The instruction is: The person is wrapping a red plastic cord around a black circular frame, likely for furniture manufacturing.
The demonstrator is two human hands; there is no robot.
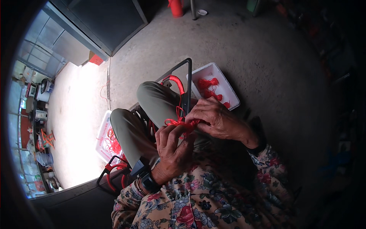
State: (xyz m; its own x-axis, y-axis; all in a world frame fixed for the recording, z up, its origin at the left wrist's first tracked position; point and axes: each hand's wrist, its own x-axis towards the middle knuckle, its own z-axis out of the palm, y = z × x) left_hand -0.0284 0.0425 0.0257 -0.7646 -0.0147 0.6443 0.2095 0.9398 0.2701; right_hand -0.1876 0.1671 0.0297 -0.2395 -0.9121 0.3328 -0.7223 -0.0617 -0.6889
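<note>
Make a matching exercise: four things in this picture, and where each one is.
Things:
1. knotted red cord
2. white rectangular plastic tray of red tassels
3. black metal frame
4. red cylinder

Places:
A. upright between the knees
B. standing on the concrete at the picture's top edge
C. pinched between left hand and right hand
D. on the floor beyond the right hand

Pairs: 1-C, 2-D, 3-A, 4-B

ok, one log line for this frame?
left hand: grips red cord | right hand: pinches cord | white tray: red tassels inside

A thin, tangled red cord [182, 123] stretches over the lap, pinched taut against a black frame [186, 87].
</note>
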